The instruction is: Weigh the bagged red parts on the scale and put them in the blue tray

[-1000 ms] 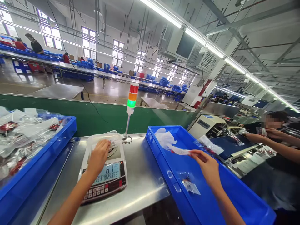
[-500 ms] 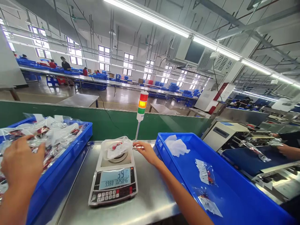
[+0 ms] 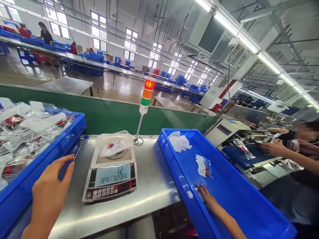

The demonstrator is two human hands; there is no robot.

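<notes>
A digital scale (image 3: 111, 177) stands on the metal table, its display lit, with a clear bag of small red parts (image 3: 117, 147) lying on its pan. My left hand (image 3: 53, 186) is over the table between the scale and the left blue bin (image 3: 81, 124), thumb and fingers apart, holding nothing. Inside the right blue bin (image 3: 231, 186), near its left wall, is my right hand (image 3: 206, 199); its fingers are over a small bag that is mostly hidden, and their grip on it is unclear. Another bag with red parts (image 3: 203, 166) lies just beyond that hand.
Many filled bags (image 3: 27, 132) heap the left bin. A signal tower (image 3: 147, 96) rises behind the scale, its red section lit. A crumpled white bag (image 3: 179, 141) lies in the right bin. At right, a person's hands (image 3: 274, 147) work at a machine (image 3: 229, 131).
My right hand has moved from beside the scale pan into the right bin. My left hand has left the bagged pile. The tower light went from yellow to red, and the display reading changed.
</notes>
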